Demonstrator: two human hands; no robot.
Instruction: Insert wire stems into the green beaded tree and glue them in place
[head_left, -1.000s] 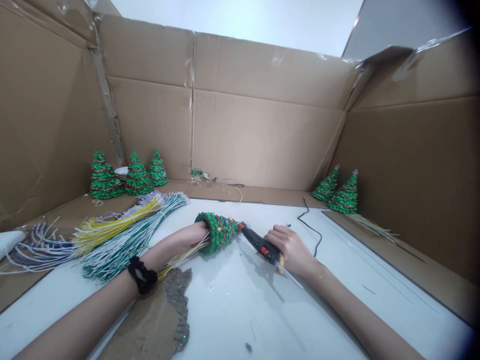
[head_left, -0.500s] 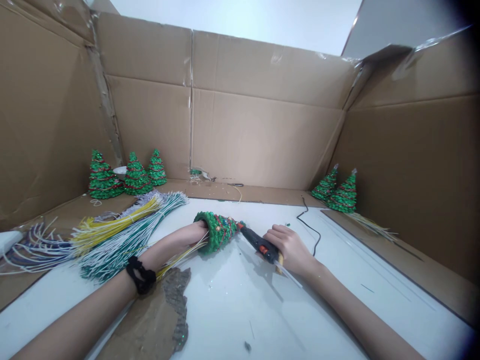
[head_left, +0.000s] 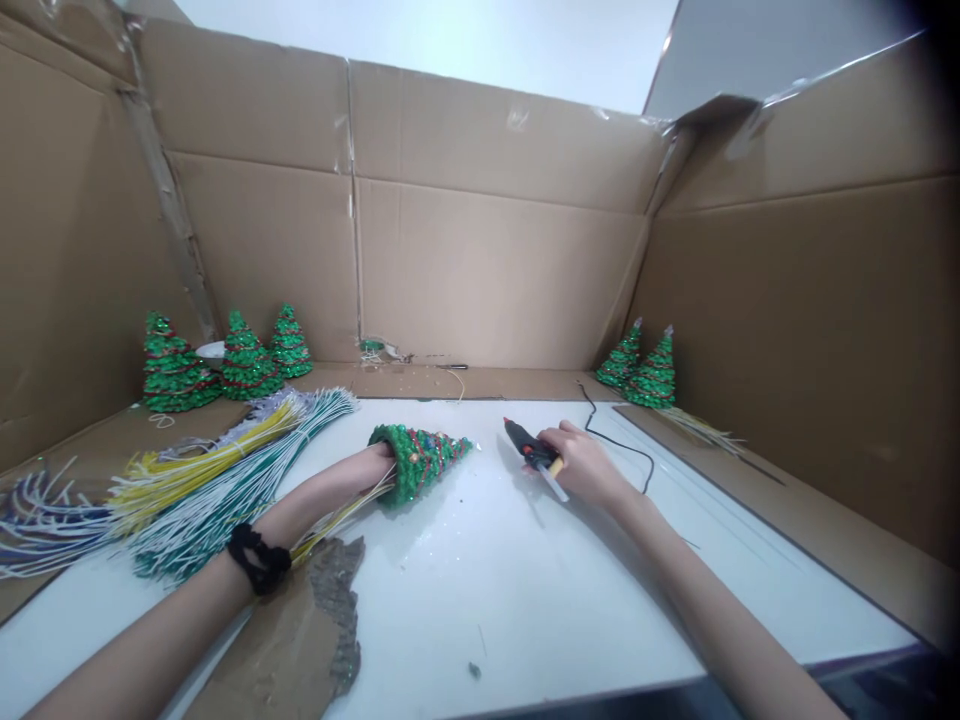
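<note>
A small green artificial Christmas tree [head_left: 424,465] with red garland and beads lies sideways above the white table, tip to the right. My left hand [head_left: 379,463] reaches into its hollow base and holds it from inside; the fingers are hidden. Yellowish wires [head_left: 337,520] trail from the base along my wrist. In my right hand [head_left: 577,460], fingers wrapped round it, is a black hot glue gun [head_left: 529,445] with an orange nozzle and a clear glue stick at its back. The nozzle points up and left, apart from the tree's tip.
Bundles of yellow wires [head_left: 214,465] and green-and-white wires [head_left: 247,490] lie at left. Several finished trees [head_left: 174,370] stand at the back left, two more trees [head_left: 651,375] at the back right. A black cord [head_left: 619,438] crosses the table. Torn cardboard [head_left: 285,640] lies in front; cardboard walls [head_left: 487,270] surround the table.
My right hand has drawn the glue gun away from the tree's tip, leaving a gap. The tree stays on my left hand. The whole view has shifted slightly.
</note>
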